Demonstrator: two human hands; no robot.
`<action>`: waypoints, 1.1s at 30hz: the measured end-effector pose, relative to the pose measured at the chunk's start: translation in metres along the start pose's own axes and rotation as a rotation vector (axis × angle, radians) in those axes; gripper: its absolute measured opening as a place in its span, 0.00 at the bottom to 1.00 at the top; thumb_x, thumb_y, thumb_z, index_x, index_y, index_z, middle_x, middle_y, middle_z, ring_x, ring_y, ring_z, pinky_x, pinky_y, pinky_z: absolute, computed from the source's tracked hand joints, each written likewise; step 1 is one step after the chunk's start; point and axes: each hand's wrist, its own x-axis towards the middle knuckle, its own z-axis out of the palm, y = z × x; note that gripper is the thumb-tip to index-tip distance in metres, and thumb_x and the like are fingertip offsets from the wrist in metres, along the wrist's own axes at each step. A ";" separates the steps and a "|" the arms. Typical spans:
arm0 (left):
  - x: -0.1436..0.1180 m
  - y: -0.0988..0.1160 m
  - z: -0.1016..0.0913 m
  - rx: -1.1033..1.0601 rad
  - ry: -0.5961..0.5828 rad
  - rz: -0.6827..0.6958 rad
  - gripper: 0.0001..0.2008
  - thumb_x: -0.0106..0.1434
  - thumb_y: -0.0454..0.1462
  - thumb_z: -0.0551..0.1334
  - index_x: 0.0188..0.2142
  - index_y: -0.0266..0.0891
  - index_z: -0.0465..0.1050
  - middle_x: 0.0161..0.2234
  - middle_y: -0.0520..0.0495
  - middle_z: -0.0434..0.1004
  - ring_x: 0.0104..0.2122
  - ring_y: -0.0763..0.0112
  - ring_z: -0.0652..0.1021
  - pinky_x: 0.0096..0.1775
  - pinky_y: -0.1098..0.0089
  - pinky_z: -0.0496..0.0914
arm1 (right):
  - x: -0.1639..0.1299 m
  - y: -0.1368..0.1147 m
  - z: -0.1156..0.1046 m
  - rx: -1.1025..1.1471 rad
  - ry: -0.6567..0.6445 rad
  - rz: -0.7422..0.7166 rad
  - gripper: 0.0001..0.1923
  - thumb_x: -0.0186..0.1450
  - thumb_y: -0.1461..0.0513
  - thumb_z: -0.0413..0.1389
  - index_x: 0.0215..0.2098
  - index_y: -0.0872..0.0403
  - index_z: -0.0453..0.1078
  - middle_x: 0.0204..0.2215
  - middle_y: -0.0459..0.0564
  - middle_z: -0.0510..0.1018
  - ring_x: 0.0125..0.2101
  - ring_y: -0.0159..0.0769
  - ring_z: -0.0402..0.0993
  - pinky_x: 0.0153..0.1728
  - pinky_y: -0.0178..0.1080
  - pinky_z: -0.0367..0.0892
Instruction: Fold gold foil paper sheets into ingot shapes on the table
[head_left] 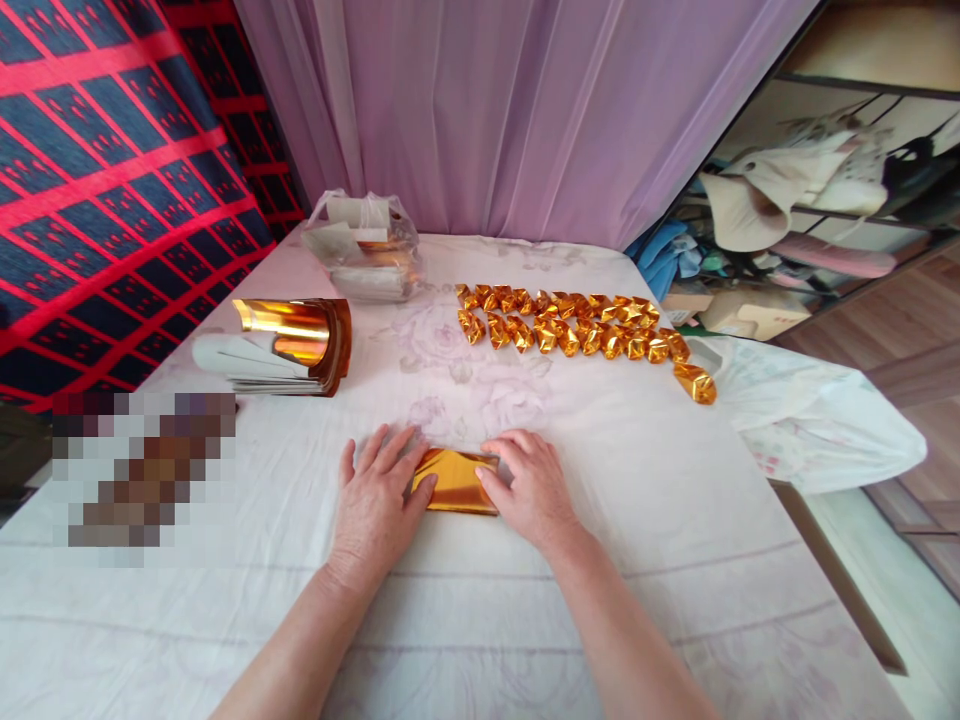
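Observation:
A sheet of shiny gold foil paper (456, 482), folded into a flat rectangle, lies crosswise on the table in front of me. My left hand (381, 495) rests palm down at its left end, fingers spread on the cloth and thumb on the foil. At the opposite end, my right hand (532, 490) grips the paper, its thumb on the surface and its curved fingers at the far edge. Beyond the hands, several folded gold foil ingots (570, 335) form two rows, with a single gold ingot (695, 383) nearest me at their right end.
A stack of gold foil sheets (300, 345) curls up at the left. Behind it sits a clear plastic bag (367, 250) of papers. A blurred patch (150, 470) hides something at far left. A white plastic bag (817, 415) hangs at the right table edge, near cluttered shelves (795, 215).

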 end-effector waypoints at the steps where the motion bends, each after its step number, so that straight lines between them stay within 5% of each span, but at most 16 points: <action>1: 0.000 0.000 0.000 -0.008 0.001 0.002 0.14 0.64 0.40 0.62 0.50 0.47 0.75 0.57 0.45 0.75 0.59 0.44 0.69 0.59 0.35 0.55 | 0.000 0.000 0.000 0.005 -0.002 0.001 0.08 0.63 0.63 0.58 0.41 0.50 0.73 0.40 0.51 0.77 0.43 0.44 0.72 0.44 0.45 0.63; 9: 0.002 0.003 -0.003 -0.081 -0.007 0.026 0.14 0.66 0.35 0.59 0.51 0.44 0.70 0.46 0.45 0.82 0.54 0.51 0.75 0.58 0.38 0.58 | 0.000 0.000 -0.002 0.009 0.002 -0.017 0.11 0.62 0.63 0.59 0.44 0.51 0.74 0.40 0.51 0.77 0.43 0.43 0.72 0.44 0.45 0.64; 19: 0.001 0.000 0.003 -0.374 0.106 -0.082 0.18 0.65 0.36 0.59 0.55 0.44 0.69 0.35 0.50 0.80 0.36 0.66 0.79 0.43 0.64 0.74 | 0.000 0.002 -0.001 0.039 0.019 -0.065 0.11 0.62 0.62 0.59 0.44 0.50 0.74 0.41 0.51 0.77 0.45 0.44 0.73 0.46 0.45 0.64; 26: 0.002 0.004 0.001 -0.664 0.089 -0.260 0.18 0.63 0.38 0.61 0.53 0.42 0.71 0.34 0.52 0.80 0.33 0.72 0.80 0.39 0.72 0.75 | 0.004 0.010 -0.006 0.323 0.064 -0.060 0.02 0.64 0.62 0.57 0.35 0.50 0.72 0.37 0.50 0.80 0.41 0.40 0.76 0.44 0.43 0.68; 33: 0.003 0.006 0.000 -0.709 0.085 -0.353 0.12 0.60 0.42 0.63 0.42 0.42 0.78 0.33 0.50 0.81 0.31 0.70 0.80 0.37 0.70 0.76 | 0.007 0.012 -0.015 0.536 0.033 -0.033 0.04 0.64 0.63 0.56 0.31 0.50 0.71 0.32 0.48 0.80 0.35 0.37 0.77 0.40 0.39 0.70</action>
